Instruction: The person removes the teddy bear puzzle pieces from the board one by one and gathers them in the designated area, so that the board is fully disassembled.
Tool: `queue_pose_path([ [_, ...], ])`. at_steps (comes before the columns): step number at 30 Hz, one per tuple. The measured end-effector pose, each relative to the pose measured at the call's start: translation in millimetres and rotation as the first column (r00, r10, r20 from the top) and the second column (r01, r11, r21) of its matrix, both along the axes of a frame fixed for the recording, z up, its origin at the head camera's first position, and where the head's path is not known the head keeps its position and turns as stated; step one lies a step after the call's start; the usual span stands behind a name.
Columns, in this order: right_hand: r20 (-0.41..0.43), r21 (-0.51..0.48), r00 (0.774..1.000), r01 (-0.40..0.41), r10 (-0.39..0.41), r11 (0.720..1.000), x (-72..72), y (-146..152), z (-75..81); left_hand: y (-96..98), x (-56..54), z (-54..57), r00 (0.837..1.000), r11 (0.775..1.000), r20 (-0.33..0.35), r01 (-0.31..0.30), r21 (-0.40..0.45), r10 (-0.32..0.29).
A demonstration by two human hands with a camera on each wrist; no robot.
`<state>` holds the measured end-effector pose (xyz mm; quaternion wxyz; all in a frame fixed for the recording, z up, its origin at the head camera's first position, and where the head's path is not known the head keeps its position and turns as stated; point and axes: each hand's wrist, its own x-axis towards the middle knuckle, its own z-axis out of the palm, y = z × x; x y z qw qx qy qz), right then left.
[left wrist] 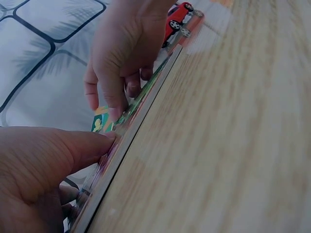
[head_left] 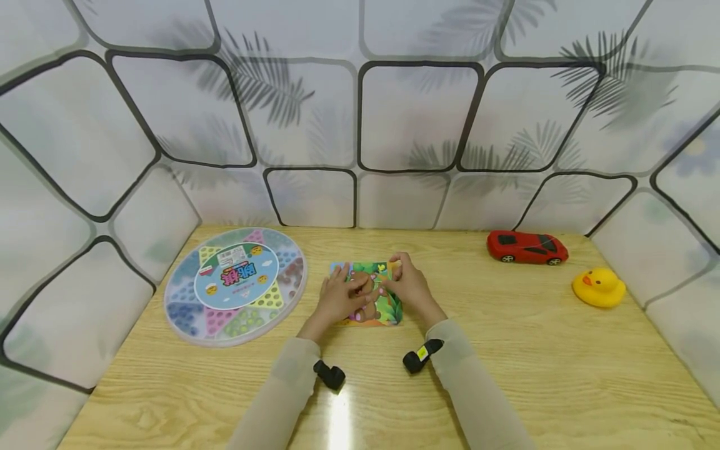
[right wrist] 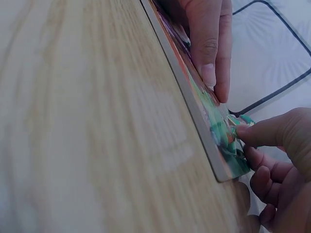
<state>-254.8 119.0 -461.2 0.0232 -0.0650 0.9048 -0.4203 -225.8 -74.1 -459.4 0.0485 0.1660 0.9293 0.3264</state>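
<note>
A thin, colourful picture puzzle board (head_left: 389, 310) with brown cartoon animals and green leaves lies flat on the table. My left hand (head_left: 339, 300) rests across its left and middle part, fingers spread and thumb (left wrist: 95, 145) pressing on the picture. At the board's right side, my right hand (head_left: 412, 287) pinches a small green puzzle piece (right wrist: 241, 120) between thumb and fingers. That piece stands slightly raised from the board surface in the right wrist view. The fingers hide much of the picture and most of the piece's outline.
A round Chinese checkers board (head_left: 289, 312) with coloured star points lies at the left. A red toy car (head_left: 527, 248) and a yellow rubber duck (head_left: 599, 288) stand at the right. Patterned cloth walls (head_left: 416, 119) enclose the wooden table (head_left: 506, 369) at the back and sides.
</note>
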Motion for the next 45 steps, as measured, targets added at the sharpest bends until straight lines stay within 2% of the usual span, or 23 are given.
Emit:
queue_pose_path([
  [4,-0.009,0.019,1.000,0.017,-0.017,1.000,-0.5,2.2,0.7,0.0,-1.1,-0.2,1.000,1.000,-0.020,0.006,-0.010,-0.006],
  [10,0.002,-0.012,0.999,0.050,-0.050,0.999,1.0,2.9,0.6,0.0,-1.1,-0.9,0.999,1.000,-0.036,0.009,-0.006,-0.009],
  [16,0.029,-0.096,0.997,0.074,-0.072,0.993,1.8,2.6,-2.5,0.2,0.3,-1.8,1.000,1.000,-0.020,0.002,0.007,-0.001],
  [22,0.040,-0.200,0.995,0.101,-0.094,0.975,3.0,5.6,-4.0,0.1,1.0,-3.7,1.000,1.000,-0.015,0.002,0.026,-0.001],
  [29,0.080,-0.312,0.987,0.161,-0.142,0.936,0.2,16.0,-2.0,-0.9,1.5,-2.6,1.000,0.999,-0.022,0.015,0.042,-0.014],
  [39,0.112,-0.372,0.975,0.221,-0.192,0.901,-2.2,39.4,-3.6,-0.7,0.2,-4.5,1.000,0.999,-0.014,0.009,0.047,-0.008],
  [45,0.131,-0.363,0.959,0.282,-0.251,0.888,-2.8,54.1,-5.1,-1.3,0.3,-4.8,1.000,0.999,-0.022,0.013,0.042,-0.012],
])
